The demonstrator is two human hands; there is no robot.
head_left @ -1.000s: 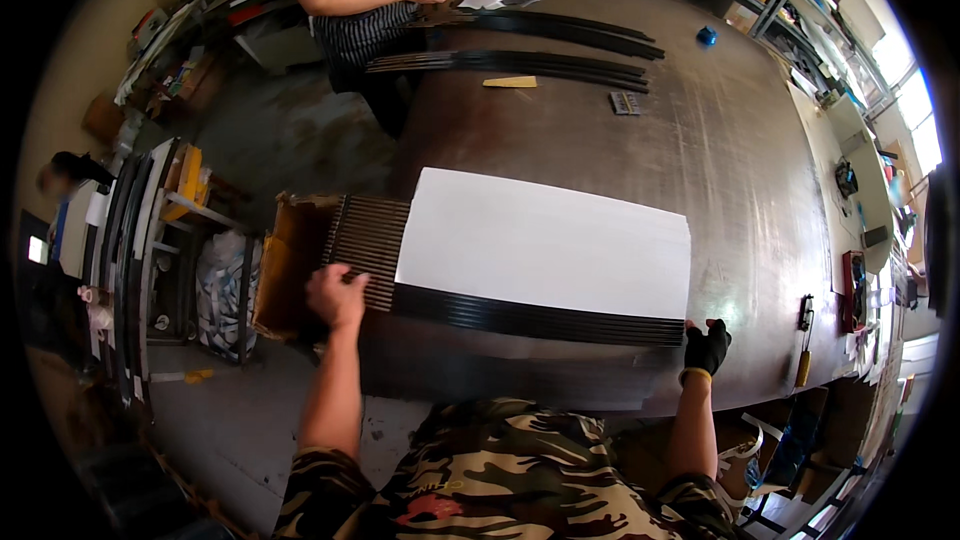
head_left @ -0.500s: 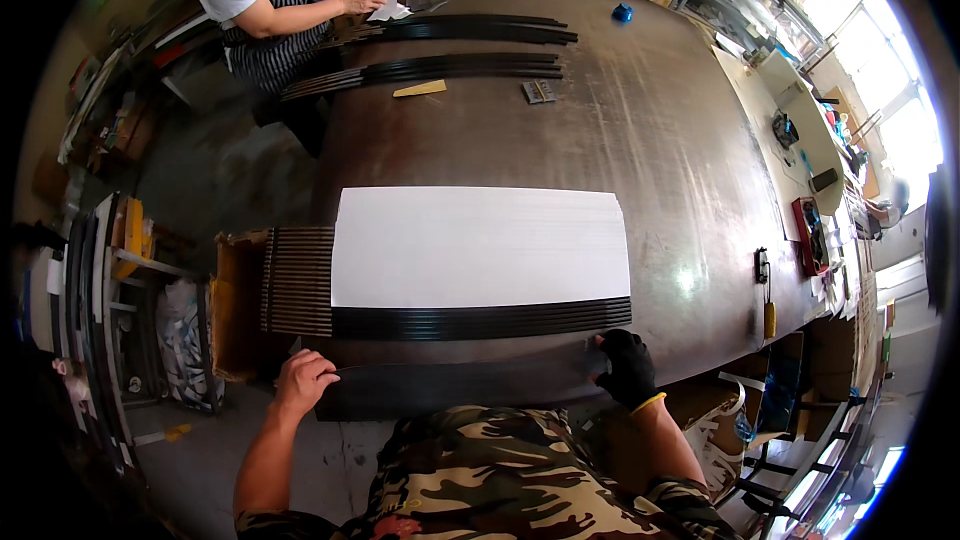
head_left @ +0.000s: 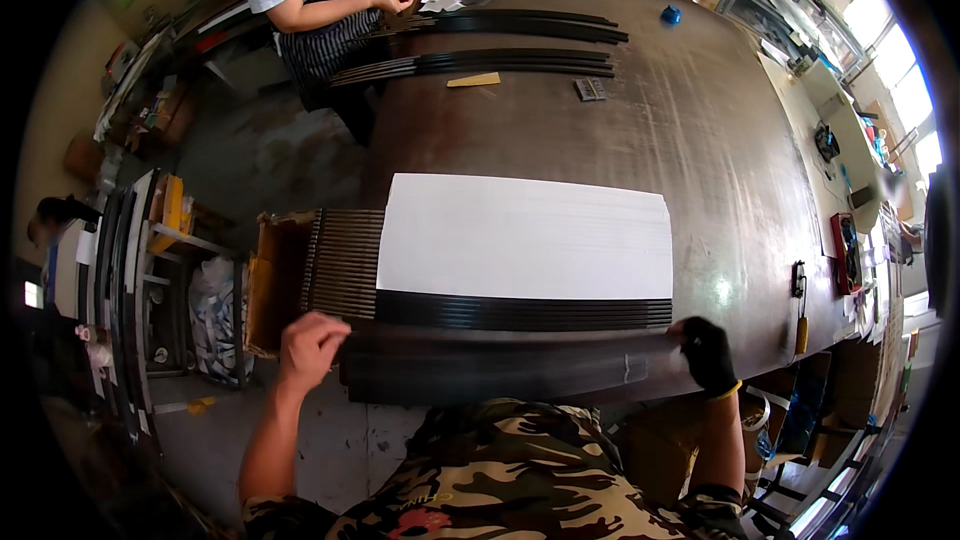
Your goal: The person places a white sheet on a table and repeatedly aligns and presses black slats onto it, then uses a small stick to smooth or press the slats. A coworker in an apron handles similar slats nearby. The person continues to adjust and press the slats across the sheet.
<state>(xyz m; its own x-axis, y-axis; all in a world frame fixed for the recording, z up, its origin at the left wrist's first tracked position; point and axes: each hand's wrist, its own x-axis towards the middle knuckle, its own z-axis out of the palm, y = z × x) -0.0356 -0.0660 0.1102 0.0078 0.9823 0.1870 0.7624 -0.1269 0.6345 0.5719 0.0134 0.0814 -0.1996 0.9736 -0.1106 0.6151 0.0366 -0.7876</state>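
Pinching one end of a dark, see-through sheet (head_left: 500,348) in my bare left hand (head_left: 312,348), I have my gloved right hand (head_left: 706,355) closed on its other end, stretching it along the near edge of the table (head_left: 730,160). Just beyond it, black tubes (head_left: 525,310) lie partly under a white sheet (head_left: 525,237), their thin brownish rod ends (head_left: 342,265) jutting out to the left. Across the table a co-worker (head_left: 320,10) stands by more tubes. A yellow-handled tool (head_left: 801,330) lies to my right.

An open cardboard box (head_left: 268,285) sits by the rod ends; whether they reach inside, I can't tell. The red tray (head_left: 839,240) holds dark items too small to make out.

I count one white sheet, two far tube bundles (head_left: 520,28), one yellow strip (head_left: 473,80), one grey case (head_left: 590,90) and one blue object (head_left: 671,15); the nearer tubes run too close together to number.
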